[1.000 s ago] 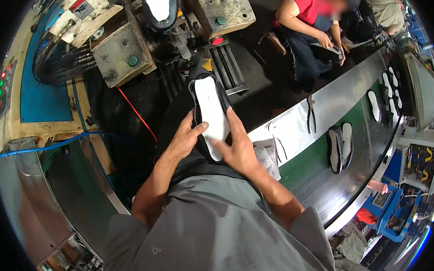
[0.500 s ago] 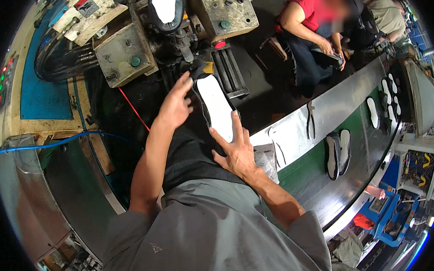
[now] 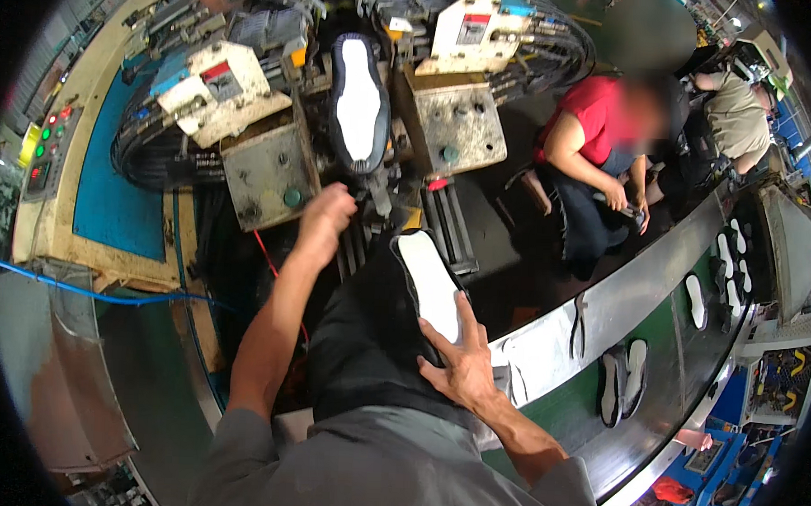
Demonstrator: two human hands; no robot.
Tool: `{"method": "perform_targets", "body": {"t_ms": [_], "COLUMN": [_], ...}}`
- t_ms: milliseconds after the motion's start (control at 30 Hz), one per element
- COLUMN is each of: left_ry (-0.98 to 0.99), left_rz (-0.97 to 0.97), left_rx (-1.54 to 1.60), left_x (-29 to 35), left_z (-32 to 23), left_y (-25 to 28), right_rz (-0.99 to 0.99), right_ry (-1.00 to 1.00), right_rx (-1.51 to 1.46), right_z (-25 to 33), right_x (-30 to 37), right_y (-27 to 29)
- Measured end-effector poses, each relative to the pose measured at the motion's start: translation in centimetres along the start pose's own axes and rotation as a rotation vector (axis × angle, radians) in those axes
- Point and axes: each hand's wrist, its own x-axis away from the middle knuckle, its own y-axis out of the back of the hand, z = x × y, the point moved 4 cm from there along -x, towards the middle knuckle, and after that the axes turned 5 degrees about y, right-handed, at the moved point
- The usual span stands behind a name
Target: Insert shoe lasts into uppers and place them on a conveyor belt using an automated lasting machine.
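Note:
A dark shoe upper with a white bottom facing up (image 3: 430, 277) rests along my dark-trousered lap. My right hand (image 3: 462, 362) grips its near end, thumb and fingers spread to either side. Apart from that shoe, my left hand (image 3: 327, 218) reaches to the machine's front with its fingers curled in; whether anything is in them is hidden. Just beyond it, a second dark shoe with a white bottom (image 3: 357, 111) sits bottom up in the machine, between two grimy control boxes, the left box (image 3: 269, 175) and the right box (image 3: 461, 124), each with a green button.
To the right runs a green conveyor belt (image 3: 552, 422) with a metal edge. It carries a pair of shoes (image 3: 622, 382) and several white sole pieces (image 3: 731, 267). Pincers (image 3: 578, 326) lie on the metal edge. A seated person in red (image 3: 585, 125) handles a shoe beyond.
My view has tilted up, showing more of the machine. My left hand has left the shoe's far end and moved to the machine, its fingers curling. My right hand keeps hold of the shoe.

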Motion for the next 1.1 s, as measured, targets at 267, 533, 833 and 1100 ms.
{"method": "perform_targets", "body": {"t_ms": [267, 533, 833, 1100], "left_ry": [-0.161, -0.381, -0.300, -0.218], "left_rz": [0.117, 0.295, 0.081, 0.204], "left_rx": [0.220, 0.219, 0.478, 0.652], "left_x": [-8.0, 4.3, 21.7, 27.1], "left_z": [-17.4, -16.3, -9.4, -5.8], "left_y": [-8.0, -2.4, -0.7, 0.9], "right_rz": [-0.174, -0.211, -0.257, -0.301], "right_ry": [-0.031, 0.073, 0.064, 0.183], "right_rx": [0.158, 0.085, 0.046, 0.322], "right_z": [-0.2, 2.4, 0.9, 1.5], "right_x": [-11.3, -26.5, -33.6, -32.9], "right_y": [7.3, 7.2, 0.3, -1.8]}}
